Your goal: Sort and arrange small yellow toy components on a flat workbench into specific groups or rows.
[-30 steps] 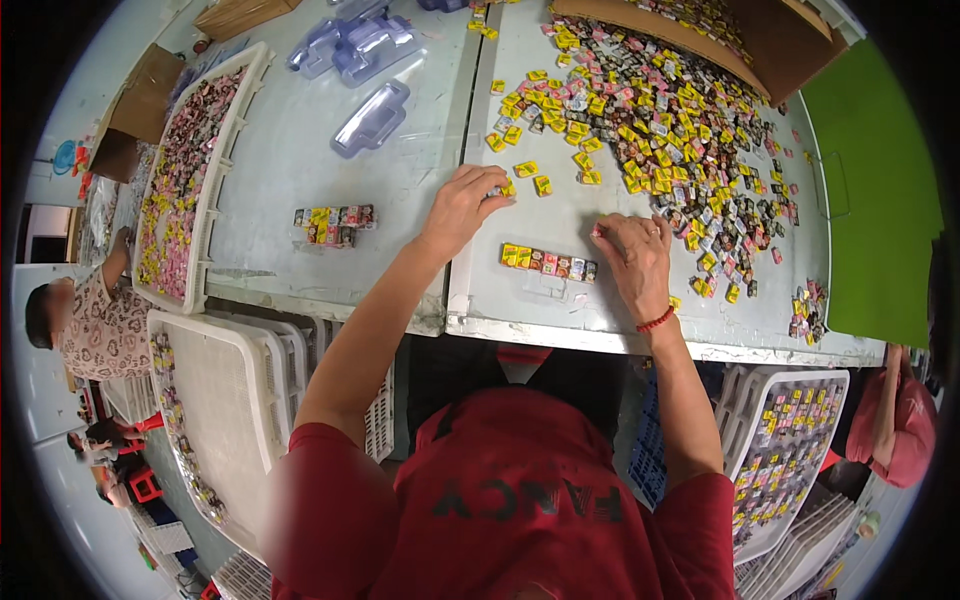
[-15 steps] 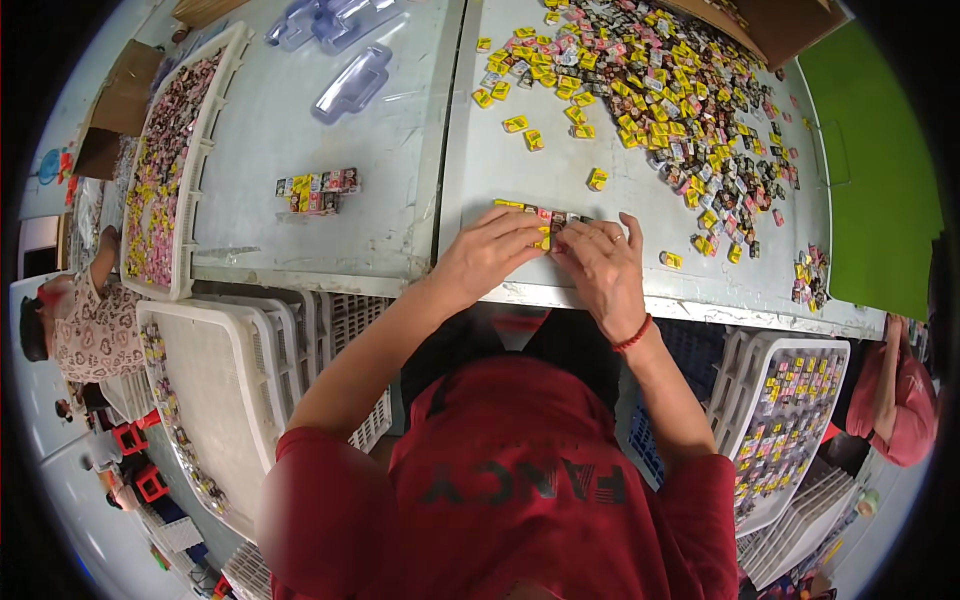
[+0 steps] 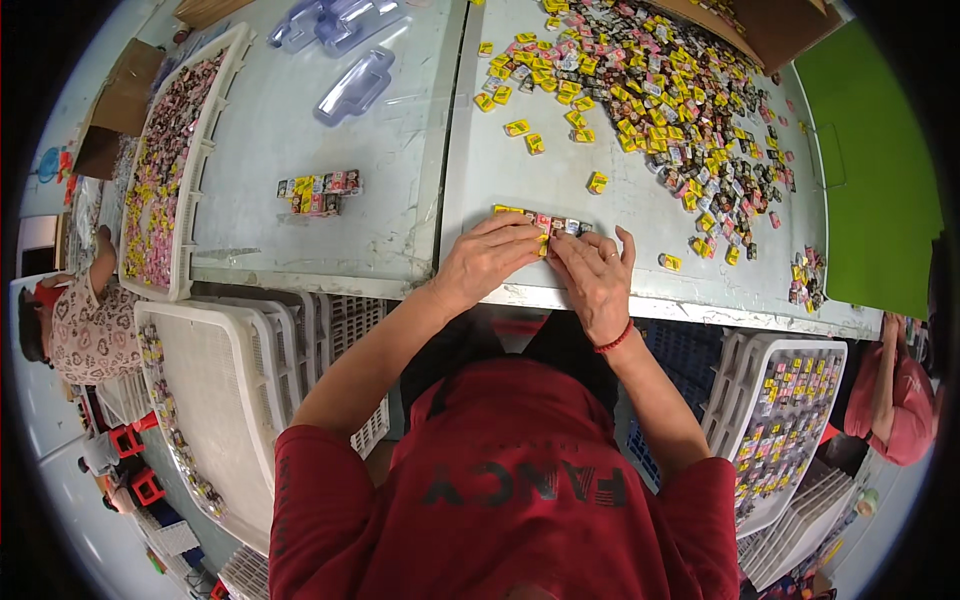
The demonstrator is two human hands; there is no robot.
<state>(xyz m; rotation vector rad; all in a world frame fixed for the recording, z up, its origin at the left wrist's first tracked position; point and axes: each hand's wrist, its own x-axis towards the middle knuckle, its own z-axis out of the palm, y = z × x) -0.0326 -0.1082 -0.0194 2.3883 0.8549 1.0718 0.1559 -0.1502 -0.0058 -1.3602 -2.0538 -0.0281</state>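
Note:
Close to the table's front edge lies a short row of small wrapped packets point(image 3: 572, 226) in yellow, pink and dark colours. My left hand point(image 3: 492, 254) curls over the row's left part, its fingertips pressed on the packets. From the right, my right hand point(image 3: 598, 275) pinches at the row's middle; the fingers hide part of the packets there. A yellow packet point(image 3: 543, 243) shows between the two hands. Farther right on the table spreads a large loose heap of the same packets point(image 3: 680, 120). To the left sits a finished-looking block of packets point(image 3: 320, 192).
Clear plastic trays point(image 3: 355, 85) lie on the far left table. A white crate of packets point(image 3: 150, 200) stands at the left edge, a cardboard box point(image 3: 790, 30) at the far right. Stacked white crates point(image 3: 215, 400) flank me below the table, with co-workers beyond on both sides.
My right hand has shifted slightly left, its fingers drawn closer to the middle of the row. The left hand stays nearly in place on the packets.

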